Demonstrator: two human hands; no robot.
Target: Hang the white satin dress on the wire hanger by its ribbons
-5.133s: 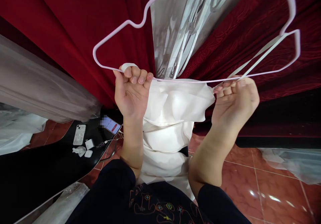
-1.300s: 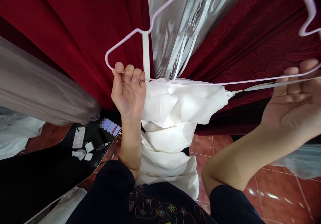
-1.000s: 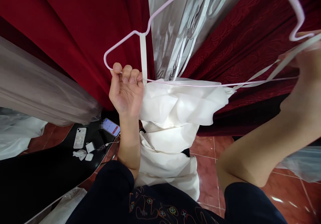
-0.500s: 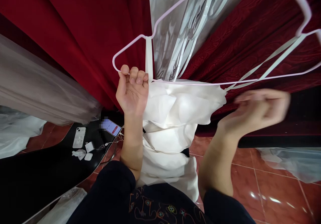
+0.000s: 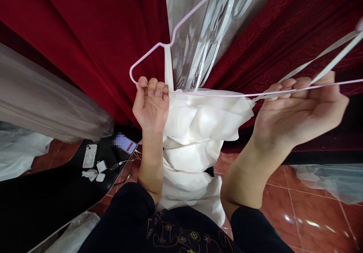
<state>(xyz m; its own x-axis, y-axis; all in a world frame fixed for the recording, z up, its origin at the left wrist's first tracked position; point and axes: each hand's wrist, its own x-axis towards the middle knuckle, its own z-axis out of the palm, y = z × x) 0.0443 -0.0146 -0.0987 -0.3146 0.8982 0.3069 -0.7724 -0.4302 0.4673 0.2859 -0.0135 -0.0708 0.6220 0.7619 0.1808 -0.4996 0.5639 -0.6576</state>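
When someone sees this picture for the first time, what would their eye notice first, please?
Probably the white garment, bright in the middle, with the pale lilac hanger above it, gripped by the left hand. Next, perhaps, the deep red cloth on both sides behind. A lit phone also stands out on the black surface at lower left.

No legible text; small marks on lit phone screen [image 5: 127, 144] too blurred to read.

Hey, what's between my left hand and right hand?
In the head view, the hanger bar crosses there, with the white garment mostly below it and a white strap beside your left hand.
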